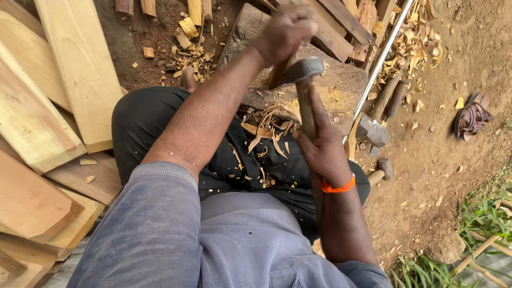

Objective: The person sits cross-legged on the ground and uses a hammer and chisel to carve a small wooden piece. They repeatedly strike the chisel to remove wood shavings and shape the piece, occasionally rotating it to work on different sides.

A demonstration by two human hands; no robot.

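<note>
Presently, planks (80, 69) lie left, shavings (266, 133) on the lap; left hand (285, 32) clamps a wooden piece (276, 74) on the block (336, 85); right hand (322, 152) grips the hammer (305, 90).

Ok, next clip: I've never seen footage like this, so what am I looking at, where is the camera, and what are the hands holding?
There is no machine here: a person works with two bare hands, filmed by one camera worn on the head, looking down past a grey-blue shirt and black trousers. The right hand, with an orange wristband, grips the wooden handle of a grey metal-headed hammer. The left hand is closed around a small piece of wood resting on a worn wooden chopping block. Curled wood shavings lie on the lap. Pale cut planks are stacked to the left. A second hammer and a brown sandal lie on the dirt ground.
</note>
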